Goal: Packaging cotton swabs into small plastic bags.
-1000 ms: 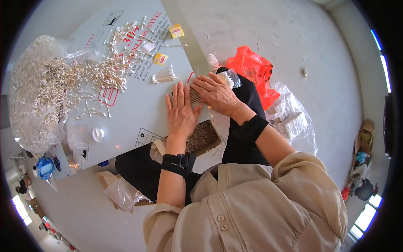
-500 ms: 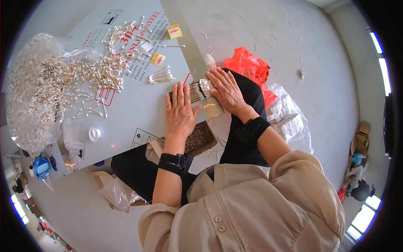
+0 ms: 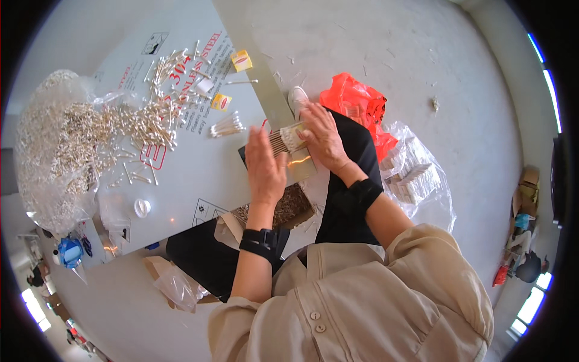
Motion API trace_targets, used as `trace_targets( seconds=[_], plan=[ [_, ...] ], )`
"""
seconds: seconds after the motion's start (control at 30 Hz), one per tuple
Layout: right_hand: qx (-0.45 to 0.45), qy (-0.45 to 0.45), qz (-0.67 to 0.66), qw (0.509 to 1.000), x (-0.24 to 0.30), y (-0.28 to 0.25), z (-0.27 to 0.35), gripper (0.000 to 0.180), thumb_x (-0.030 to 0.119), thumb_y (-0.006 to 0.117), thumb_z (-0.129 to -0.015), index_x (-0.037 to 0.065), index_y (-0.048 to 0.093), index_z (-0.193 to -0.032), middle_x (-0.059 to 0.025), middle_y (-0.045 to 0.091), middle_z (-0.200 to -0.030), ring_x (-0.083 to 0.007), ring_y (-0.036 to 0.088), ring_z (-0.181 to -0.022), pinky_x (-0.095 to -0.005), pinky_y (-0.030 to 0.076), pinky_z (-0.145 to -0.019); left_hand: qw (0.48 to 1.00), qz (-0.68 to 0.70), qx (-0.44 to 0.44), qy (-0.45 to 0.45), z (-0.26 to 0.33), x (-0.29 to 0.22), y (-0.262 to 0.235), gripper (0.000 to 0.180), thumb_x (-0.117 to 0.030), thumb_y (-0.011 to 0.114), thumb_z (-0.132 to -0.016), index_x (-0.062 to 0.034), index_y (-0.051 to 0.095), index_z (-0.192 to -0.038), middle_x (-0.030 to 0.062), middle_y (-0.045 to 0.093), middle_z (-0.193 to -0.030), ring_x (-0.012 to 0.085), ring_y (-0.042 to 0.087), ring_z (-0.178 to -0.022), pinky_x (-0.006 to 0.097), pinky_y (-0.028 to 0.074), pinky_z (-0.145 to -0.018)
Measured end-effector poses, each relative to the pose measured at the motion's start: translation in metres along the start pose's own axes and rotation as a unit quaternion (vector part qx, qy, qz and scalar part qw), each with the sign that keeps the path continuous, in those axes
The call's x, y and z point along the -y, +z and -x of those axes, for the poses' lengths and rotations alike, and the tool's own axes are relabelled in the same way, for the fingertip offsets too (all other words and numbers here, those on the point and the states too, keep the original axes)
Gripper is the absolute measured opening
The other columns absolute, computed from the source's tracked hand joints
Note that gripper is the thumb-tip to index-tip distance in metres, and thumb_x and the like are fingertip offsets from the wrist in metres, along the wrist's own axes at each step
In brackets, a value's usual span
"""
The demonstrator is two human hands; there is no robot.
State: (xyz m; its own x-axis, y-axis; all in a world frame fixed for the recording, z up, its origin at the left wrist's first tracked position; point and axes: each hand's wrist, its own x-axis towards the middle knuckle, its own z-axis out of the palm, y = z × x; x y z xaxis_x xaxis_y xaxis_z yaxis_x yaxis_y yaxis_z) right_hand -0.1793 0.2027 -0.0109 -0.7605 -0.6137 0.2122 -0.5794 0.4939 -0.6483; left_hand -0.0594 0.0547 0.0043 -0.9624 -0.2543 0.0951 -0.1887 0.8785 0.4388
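Grey tbl [image 3: 172, 188]: L hand [image 3: 266, 172] & R hand [image 3: 326, 142] flank swab row [image 3: 288, 140], both grips unclosed, fingers extended.

Left hand [image 3: 266, 172]: fingers straight, close together, thumb at right.
Right hand [image 3: 326, 142]: fingers extended toward upper left.
Left forearm [image 3: 254, 276]: nearly vertical.
Right forearm [image 3: 393, 210]: slanting inward.

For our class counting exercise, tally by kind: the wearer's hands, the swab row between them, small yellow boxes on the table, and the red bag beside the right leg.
Hands (left hand, right hand): 2
Swab row: 1
Yellow boxes: 2
Red bag: 1
Total: 6
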Motion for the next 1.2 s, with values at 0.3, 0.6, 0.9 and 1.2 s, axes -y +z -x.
trace_targets(
  seconds=[0.3, 0.6, 0.9, 1.2],
  plan=[
    [-0.114, 0.294, -0.705, 0.635, 0.012, 0.025, -0.005, 0.045, 0.014, 0.051, -0.100, 0.002, 0.040, -0.142, -0.0175, 0.057, -0.130, -0.0255, 0.056, -0.119, -0.0391, 0.050, -0.099, 0.900, 0.365, -0.225, -0.078, -0.017, -0.009, 0.026, 0.056, -0.029, 0.036, -0.104, 0.0051, 0.026, -0.147, 0.0240, 0.027, -0.153, 0.0360, 0.026, -0.142, 0.042, 0.021, -0.116],
    [-0.129, 0.306, -0.719, 0.611, 0.019, 0.023, -0.006, 0.045, 0.009, 0.050, -0.100, -0.001, 0.037, -0.142, -0.0179, 0.060, -0.126, -0.0254, 0.059, -0.113, -0.0374, 0.052, -0.095, 0.898, 0.382, -0.210, -0.064, -0.037, -0.048, 0.037, 0.058, -0.031, 0.034, -0.103, 0.0072, 0.027, -0.146, 0.0262, 0.032, -0.149, 0.0331, 0.034, -0.138, 0.042, 0.026, -0.114],
    [-0.216, 0.318, -0.805, 0.452, 0.019, 0.036, 0.013, 0.063, -0.004, 0.067, -0.085, 0.000, 0.039, -0.141, -0.0087, 0.062, -0.114, -0.0218, 0.062, -0.104, -0.0368, 0.050, -0.093, 0.811, 0.546, -0.180, -0.103, -0.012, -0.047, 0.031, 0.072, -0.041, 0.042, -0.100, 0.0057, 0.018, -0.149, 0.0235, 0.019, -0.154, 0.0317, 0.019, -0.144, 0.043, 0.012, -0.119],
    [-0.253, 0.326, -0.781, 0.469, 0.031, 0.036, -0.005, 0.039, -0.004, 0.062, -0.087, -0.003, 0.054, -0.124, -0.0138, 0.064, -0.120, -0.0251, 0.061, -0.108, -0.0418, 0.050, -0.097, 0.753, 0.611, -0.196, -0.144, -0.022, -0.061, 0.031, 0.077, -0.046, 0.046, -0.097, 0.0038, 0.018, -0.149, 0.0241, 0.018, -0.154, 0.0332, 0.018, -0.144, 0.044, 0.018, -0.118]
  ],
)
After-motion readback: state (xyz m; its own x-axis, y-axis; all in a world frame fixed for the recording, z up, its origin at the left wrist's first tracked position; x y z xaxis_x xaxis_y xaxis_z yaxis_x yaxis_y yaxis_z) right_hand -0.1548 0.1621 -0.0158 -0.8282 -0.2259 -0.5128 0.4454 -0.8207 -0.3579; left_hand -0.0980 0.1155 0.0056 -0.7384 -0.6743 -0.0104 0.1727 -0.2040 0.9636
